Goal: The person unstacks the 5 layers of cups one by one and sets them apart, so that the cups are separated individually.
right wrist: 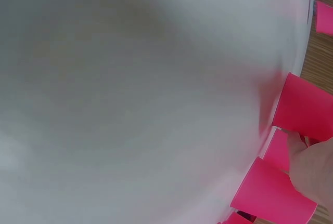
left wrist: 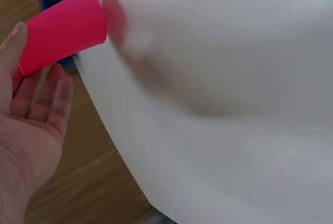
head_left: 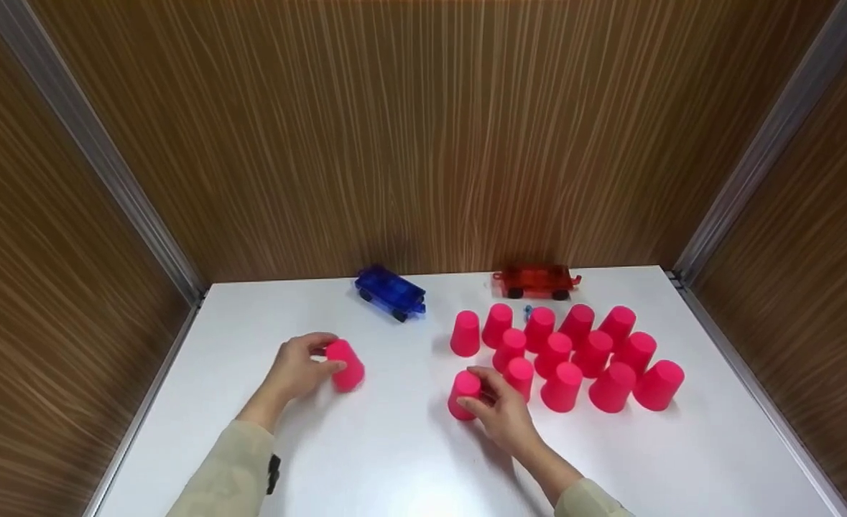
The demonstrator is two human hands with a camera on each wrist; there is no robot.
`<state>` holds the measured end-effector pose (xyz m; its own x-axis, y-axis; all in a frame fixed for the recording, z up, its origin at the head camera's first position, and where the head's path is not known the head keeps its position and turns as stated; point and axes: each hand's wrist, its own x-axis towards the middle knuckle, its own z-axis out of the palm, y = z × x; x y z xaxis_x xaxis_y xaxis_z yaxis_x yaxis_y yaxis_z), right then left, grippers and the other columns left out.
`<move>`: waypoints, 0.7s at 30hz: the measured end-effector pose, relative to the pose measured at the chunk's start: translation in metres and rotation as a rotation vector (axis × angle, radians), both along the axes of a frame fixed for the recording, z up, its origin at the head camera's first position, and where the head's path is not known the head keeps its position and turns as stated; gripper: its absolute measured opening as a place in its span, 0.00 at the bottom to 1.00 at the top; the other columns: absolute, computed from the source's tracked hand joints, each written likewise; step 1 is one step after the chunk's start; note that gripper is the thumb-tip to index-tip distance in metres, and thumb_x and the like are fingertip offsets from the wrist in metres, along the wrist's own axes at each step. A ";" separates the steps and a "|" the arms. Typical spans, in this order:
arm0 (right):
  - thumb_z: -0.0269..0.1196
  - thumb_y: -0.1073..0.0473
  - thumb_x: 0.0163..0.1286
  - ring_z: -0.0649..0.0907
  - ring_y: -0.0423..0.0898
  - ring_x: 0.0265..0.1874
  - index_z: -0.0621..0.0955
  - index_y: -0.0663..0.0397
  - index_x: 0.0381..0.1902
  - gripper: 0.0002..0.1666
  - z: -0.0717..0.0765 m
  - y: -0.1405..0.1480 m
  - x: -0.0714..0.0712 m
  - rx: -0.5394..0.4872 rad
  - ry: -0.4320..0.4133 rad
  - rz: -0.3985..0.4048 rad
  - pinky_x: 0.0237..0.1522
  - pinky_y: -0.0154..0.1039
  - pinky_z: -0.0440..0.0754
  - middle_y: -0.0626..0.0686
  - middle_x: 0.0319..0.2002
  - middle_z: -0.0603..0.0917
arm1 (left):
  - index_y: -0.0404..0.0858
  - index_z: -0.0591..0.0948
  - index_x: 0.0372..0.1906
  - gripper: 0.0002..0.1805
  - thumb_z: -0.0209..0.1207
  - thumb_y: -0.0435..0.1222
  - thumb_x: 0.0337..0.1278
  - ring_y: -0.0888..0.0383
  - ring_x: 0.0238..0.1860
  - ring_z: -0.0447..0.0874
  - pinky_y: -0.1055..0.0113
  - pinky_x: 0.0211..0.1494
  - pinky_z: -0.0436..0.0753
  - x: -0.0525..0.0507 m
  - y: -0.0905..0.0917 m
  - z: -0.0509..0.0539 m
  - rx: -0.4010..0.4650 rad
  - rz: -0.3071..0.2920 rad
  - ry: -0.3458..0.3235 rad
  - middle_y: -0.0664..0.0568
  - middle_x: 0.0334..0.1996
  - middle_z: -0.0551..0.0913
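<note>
My left hand (head_left: 301, 370) pinches a pink plastic cup (head_left: 346, 368) near its narrow end, thumb on one side and fingers on the other. That cup is upside down and slightly tilted; a small gap shows between its rim and the white table in the left wrist view, where the same cup (left wrist: 65, 31) hides part of the blue toy cart. Thumb and fingers of my right hand (head_left: 502, 413) hold another upturned pink cup (head_left: 464, 396) at the front left of a group of cups. In the right wrist view only part of this hand (right wrist: 315, 169) shows.
Several upturned pink cups (head_left: 563, 388) stand in rows on the right half of the white table (head_left: 394, 459). Behind them are a red toy cart (head_left: 536, 280) and a small blue bit (head_left: 528, 311). A blue toy cart (head_left: 391, 291) lies near the wood-grain back wall (head_left: 366, 143).
</note>
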<state>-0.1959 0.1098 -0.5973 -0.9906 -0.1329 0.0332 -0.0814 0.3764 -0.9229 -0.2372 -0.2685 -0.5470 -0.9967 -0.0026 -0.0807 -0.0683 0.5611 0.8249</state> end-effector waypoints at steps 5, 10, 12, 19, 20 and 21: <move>0.78 0.53 0.66 0.83 0.51 0.61 0.79 0.41 0.68 0.33 -0.001 -0.001 0.000 0.008 0.001 -0.001 0.60 0.44 0.85 0.49 0.59 0.83 | 0.37 0.85 0.64 0.27 0.76 0.34 0.60 0.48 0.55 0.84 0.52 0.61 0.85 -0.013 0.040 0.004 0.040 -0.043 0.061 0.49 0.53 0.88; 0.78 0.52 0.66 0.82 0.52 0.62 0.79 0.42 0.68 0.34 0.000 -0.001 -0.002 0.016 -0.017 -0.007 0.60 0.46 0.85 0.48 0.60 0.83 | 0.38 0.85 0.63 0.26 0.76 0.35 0.60 0.49 0.55 0.83 0.55 0.59 0.86 -0.026 0.075 0.004 0.031 -0.096 0.059 0.50 0.51 0.87; 0.78 0.52 0.66 0.82 0.52 0.62 0.79 0.43 0.69 0.36 0.001 -0.001 -0.002 0.024 -0.025 -0.009 0.61 0.47 0.85 0.48 0.60 0.83 | 0.38 0.85 0.64 0.26 0.76 0.36 0.61 0.49 0.56 0.83 0.56 0.59 0.85 -0.031 0.087 0.005 0.025 -0.114 0.047 0.50 0.52 0.87; 0.79 0.51 0.65 0.82 0.50 0.62 0.78 0.42 0.70 0.37 0.002 -0.001 -0.002 0.037 -0.044 -0.009 0.61 0.47 0.85 0.47 0.60 0.82 | 0.39 0.82 0.68 0.29 0.75 0.36 0.63 0.48 0.58 0.81 0.58 0.61 0.86 -0.043 0.116 0.007 0.033 -0.122 -0.021 0.50 0.55 0.85; 0.79 0.51 0.65 0.82 0.50 0.62 0.79 0.42 0.70 0.37 0.002 -0.001 -0.002 0.036 -0.043 -0.010 0.61 0.47 0.85 0.47 0.60 0.82 | 0.39 0.82 0.68 0.29 0.75 0.36 0.62 0.49 0.58 0.81 0.58 0.60 0.86 -0.044 0.119 0.007 0.035 -0.125 -0.017 0.49 0.55 0.85; 0.79 0.51 0.65 0.82 0.50 0.62 0.78 0.42 0.70 0.37 0.002 -0.001 -0.003 0.035 -0.042 -0.009 0.61 0.47 0.85 0.47 0.60 0.82 | 0.39 0.82 0.68 0.29 0.75 0.36 0.62 0.48 0.58 0.81 0.58 0.60 0.86 -0.046 0.121 0.006 0.034 -0.127 -0.011 0.49 0.55 0.85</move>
